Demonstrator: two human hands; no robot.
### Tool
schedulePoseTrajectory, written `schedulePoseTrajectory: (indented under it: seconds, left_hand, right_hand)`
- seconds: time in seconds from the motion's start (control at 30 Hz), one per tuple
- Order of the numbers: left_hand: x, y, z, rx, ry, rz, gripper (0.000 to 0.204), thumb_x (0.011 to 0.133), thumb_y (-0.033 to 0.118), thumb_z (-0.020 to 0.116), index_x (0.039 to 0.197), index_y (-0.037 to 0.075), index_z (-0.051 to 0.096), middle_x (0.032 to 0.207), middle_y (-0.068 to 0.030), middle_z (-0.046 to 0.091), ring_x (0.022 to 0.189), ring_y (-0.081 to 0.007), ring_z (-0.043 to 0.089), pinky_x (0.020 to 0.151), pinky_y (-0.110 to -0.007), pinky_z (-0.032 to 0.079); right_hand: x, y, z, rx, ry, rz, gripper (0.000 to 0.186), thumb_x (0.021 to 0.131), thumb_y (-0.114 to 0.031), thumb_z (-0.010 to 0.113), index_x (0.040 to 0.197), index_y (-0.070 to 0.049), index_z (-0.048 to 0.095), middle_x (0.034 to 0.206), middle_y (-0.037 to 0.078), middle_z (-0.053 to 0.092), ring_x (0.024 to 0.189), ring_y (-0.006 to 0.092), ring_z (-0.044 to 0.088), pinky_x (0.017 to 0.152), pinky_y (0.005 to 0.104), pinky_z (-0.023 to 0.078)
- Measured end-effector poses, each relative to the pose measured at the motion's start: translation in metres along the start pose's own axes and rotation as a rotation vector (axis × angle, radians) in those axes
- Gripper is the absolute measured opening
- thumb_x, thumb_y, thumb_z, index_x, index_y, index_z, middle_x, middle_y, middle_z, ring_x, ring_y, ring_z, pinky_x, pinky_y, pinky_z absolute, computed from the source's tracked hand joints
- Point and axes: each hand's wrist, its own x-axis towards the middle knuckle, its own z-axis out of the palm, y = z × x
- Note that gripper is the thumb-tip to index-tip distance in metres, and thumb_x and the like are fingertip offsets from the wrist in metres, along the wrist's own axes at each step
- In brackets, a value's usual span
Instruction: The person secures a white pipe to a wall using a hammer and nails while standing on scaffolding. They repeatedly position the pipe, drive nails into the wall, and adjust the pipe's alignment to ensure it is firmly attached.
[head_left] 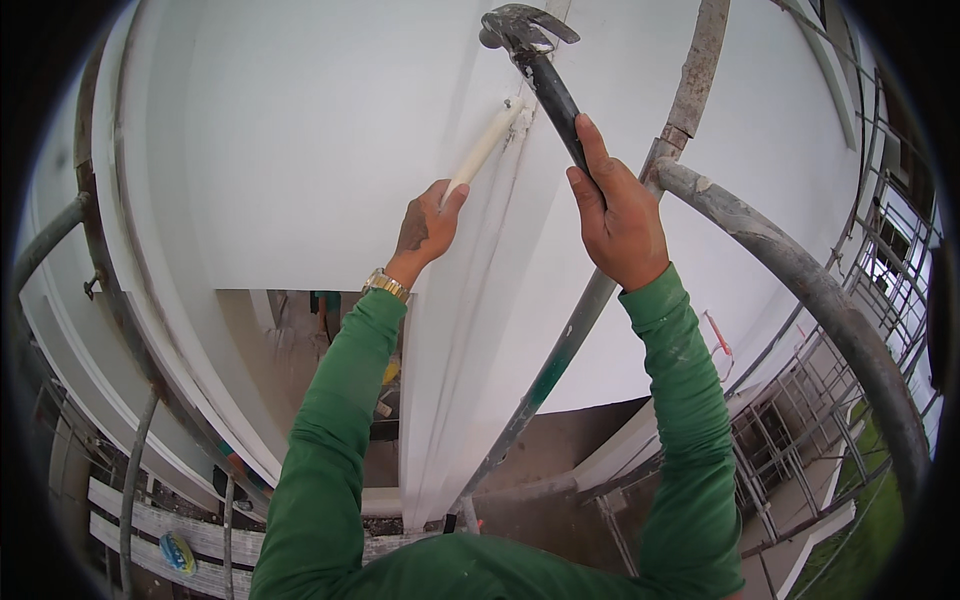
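Observation:
My left hand [428, 232] is closed around a pale cream rod [484, 150], about as thick as a tool handle. The rod slants up to the right, its far end at a rough, chipped spot [522, 120] on the white wall's vertical edge. Whether that end touches the wall I cannot tell. In my right hand [622, 222] is a claw hammer [556, 98], gripped by its black handle with thumb and forefinger lying along it. The hammer's metal head [522, 28] is raised above the rod's far end, and a gap shows between them.
Scaffold pipes cross the view; a diagonal one [560, 360] passes behind my right arm, and a curved-looking one [800, 260] spans the right. Weathered planks [140, 515] lie low left with a blue-yellow object [178, 553]. A red-handled tool [718, 335] is at the right.

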Motion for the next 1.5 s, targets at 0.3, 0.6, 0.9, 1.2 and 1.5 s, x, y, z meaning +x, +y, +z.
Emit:
schedulePoseTrajectory:
  seconds: [0.3, 0.6, 0.9, 1.2, 1.5]
  left_hand:
    - [0.009, 0.007, -0.010, 0.017, -0.016, -0.002, 0.051, 0.106, 0.051, 0.051, 0.096, 0.004, 0.065, 0.069, -0.0074, 0.057, 0.066, -0.0189, 0.054, 0.063, -0.038, 0.045]
    - [0.047, 0.051, -0.065, 0.328, -0.108, 0.111, 0.057, 0.105, 0.057, 0.049, 0.080, 0.007, 0.059, 0.066, -0.0004, 0.051, 0.062, -0.0135, 0.047, 0.059, -0.033, 0.041]
    - [0.058, 0.063, -0.073, 0.479, -0.071, 0.142, 0.059, 0.105, 0.058, 0.048, 0.076, 0.008, 0.055, 0.061, -0.0023, 0.044, 0.058, -0.0155, 0.042, 0.055, -0.036, 0.037]
    - [0.059, 0.067, -0.077, 0.587, -0.106, 0.186, 0.061, 0.104, 0.058, 0.046, 0.084, 0.003, 0.061, 0.064, -0.0117, 0.058, 0.061, -0.0262, 0.057, 0.061, -0.042, 0.047]
    - [0.056, 0.048, -0.069, 0.499, -0.085, 0.197, 0.060, 0.104, 0.059, 0.046, 0.088, 0.003, 0.063, 0.066, -0.0127, 0.059, 0.062, -0.0249, 0.058, 0.061, -0.043, 0.047]
  right_hand:
    - [0.006, 0.004, 0.001, 0.091, -0.110, 0.137, 0.056, 0.103, -0.020, 0.061, 0.157, -0.022, 0.046, 0.074, 0.012, 0.062, 0.062, 0.0288, 0.059, 0.068, 0.0396, 0.053]
    - [0.004, 0.008, -0.010, 0.316, 0.019, 0.488, 0.056, 0.104, -0.030, 0.058, 0.157, -0.016, 0.046, 0.084, 0.011, 0.070, 0.069, 0.0173, 0.061, 0.078, 0.0332, 0.054]
    - [0.009, 0.016, -0.004, 0.264, 0.103, 0.404, 0.055, 0.105, -0.032, 0.058, 0.158, -0.023, 0.046, 0.078, 0.002, 0.060, 0.060, 0.0083, 0.055, 0.060, 0.0273, 0.053]
    - [0.004, 0.039, 0.016, 0.082, -0.079, 0.426, 0.053, 0.103, -0.031, 0.056, 0.155, -0.020, 0.047, 0.079, 0.017, 0.070, 0.074, 0.0355, 0.069, 0.075, 0.0438, 0.055]
    - [-0.012, 0.041, 0.042, 0.005, 0.009, 0.288, 0.052, 0.106, -0.028, 0.055, 0.156, -0.018, 0.045, 0.077, 0.014, 0.067, 0.070, 0.0334, 0.067, 0.066, 0.0462, 0.052]
